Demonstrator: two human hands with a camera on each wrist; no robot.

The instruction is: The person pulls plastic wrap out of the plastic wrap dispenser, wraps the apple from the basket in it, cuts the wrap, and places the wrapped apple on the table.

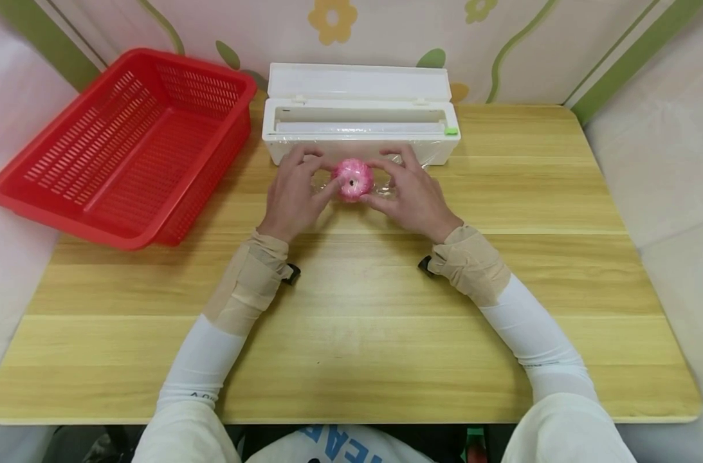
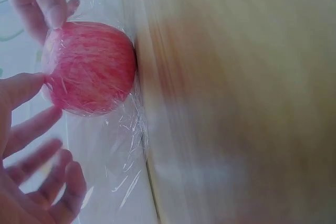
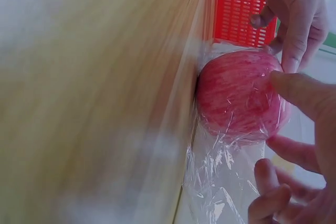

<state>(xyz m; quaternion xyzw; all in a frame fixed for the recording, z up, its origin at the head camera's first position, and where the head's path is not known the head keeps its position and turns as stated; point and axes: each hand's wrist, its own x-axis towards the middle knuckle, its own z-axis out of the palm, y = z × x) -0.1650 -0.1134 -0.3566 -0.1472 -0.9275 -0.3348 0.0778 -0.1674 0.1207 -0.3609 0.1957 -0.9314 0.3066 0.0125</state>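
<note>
apple (image 1: 357, 175): pink-red, streaked | basket (image 1: 137, 173): red | box (image 1: 351, 139): white | table (image 1: 351, 315): wood-grained

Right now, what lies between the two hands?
An apple in clear plastic film lies between the left hand and right hand, as the head view shows.

From above the table's (image 1: 351, 334) near edge, the head view faces forward and down, spanning both near corners; the wrist views, close and turned sideways, face the far edge, sharing the apple (image 2: 94, 69).
</note>
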